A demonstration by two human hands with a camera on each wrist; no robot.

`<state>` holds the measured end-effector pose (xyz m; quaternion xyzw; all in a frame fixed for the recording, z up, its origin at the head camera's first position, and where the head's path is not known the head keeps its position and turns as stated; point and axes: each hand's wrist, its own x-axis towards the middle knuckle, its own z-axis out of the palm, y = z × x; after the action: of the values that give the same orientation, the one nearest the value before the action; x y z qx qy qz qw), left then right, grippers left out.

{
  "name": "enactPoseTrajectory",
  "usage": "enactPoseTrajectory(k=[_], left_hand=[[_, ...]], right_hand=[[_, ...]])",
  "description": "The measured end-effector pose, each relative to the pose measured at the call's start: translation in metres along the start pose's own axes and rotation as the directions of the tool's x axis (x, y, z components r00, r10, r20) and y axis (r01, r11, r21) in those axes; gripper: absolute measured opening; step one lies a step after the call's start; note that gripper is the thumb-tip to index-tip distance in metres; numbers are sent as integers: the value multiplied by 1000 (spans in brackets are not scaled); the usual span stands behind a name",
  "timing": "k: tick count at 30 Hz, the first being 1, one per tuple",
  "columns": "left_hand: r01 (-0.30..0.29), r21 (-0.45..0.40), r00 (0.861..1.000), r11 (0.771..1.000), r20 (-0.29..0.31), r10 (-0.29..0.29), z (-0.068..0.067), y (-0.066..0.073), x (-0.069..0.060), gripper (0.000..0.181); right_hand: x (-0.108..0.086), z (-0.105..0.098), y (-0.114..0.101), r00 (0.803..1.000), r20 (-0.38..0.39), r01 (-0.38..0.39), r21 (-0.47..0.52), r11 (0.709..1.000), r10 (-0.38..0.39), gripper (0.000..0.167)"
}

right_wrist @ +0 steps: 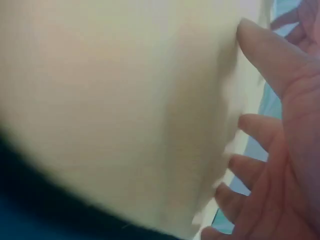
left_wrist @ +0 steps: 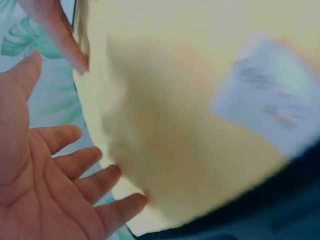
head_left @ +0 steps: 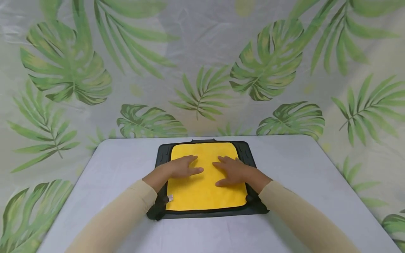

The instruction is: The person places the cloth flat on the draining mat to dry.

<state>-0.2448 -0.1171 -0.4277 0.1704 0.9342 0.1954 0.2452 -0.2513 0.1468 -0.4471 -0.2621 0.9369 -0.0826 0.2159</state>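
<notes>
A yellow cloth with a dark edge (head_left: 205, 196) lies flat on a black board-like frame (head_left: 209, 214). Over its left half is my left hand (head_left: 185, 166), fingers spread and holding nothing. My right hand (head_left: 233, 171) is over the right half, its fingers likewise apart with nothing between them. In the left wrist view, the left fingertips (left_wrist: 134, 201) come close to the cloth. The right fingertips (right_wrist: 231, 161) are just as near in the right wrist view; whether they touch, I cannot tell. A white label (left_wrist: 270, 92) shows on the cloth's left edge, its print blurred.
Under the black frame is a white table (head_left: 294, 158) with rounded far corners. Behind it hangs a leaf-patterned sheet (head_left: 202, 52). Dark knob-like parts (head_left: 250, 198) sit at the frame's near corners. Light sleeves (head_left: 117, 214) cover both forearms.
</notes>
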Motion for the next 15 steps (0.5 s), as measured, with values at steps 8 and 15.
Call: enactPoseTrajectory(k=[8,15], left_hand=[[27,141,999,990,-31,-22,12,-23,-50,96],[45,189,998,981,-46,-37,26,-42,-74,107]], right_hand=[[-49,16,12,998,-32,46,34,998,-45,99],[-80,28,32,995,-96,36,74,997,-29,106]])
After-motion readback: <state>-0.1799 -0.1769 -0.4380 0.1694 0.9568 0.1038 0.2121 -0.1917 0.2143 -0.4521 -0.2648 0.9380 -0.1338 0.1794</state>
